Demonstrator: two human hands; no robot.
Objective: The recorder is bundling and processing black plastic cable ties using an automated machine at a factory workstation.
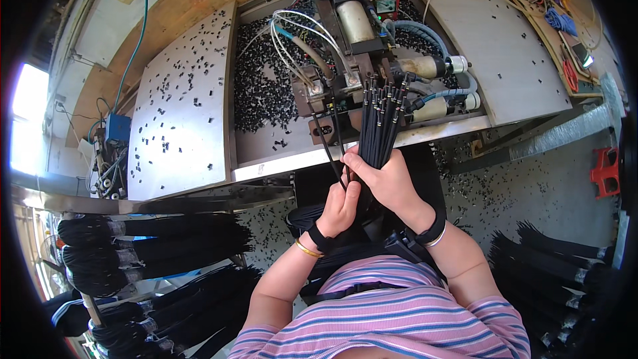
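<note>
Ahead of the hands we see a grey metal tabletop (179,113) strewn with small black bits (256,90), which also speckle the floor (531,193). To their left hang bundles of black cables (153,246), with more bundles (565,266) to their right. Farther right sits a red plastic piece (606,171), and a blue box (117,129) stands far left.

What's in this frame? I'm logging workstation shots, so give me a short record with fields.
right hand: grips a bundle of black cables, ends up
left hand: holds the bundle lower down
machine: behind the cable ends, on a metal table
black scraps: strewn beside the machine
other cable bundles: hanging at lower left
</note>
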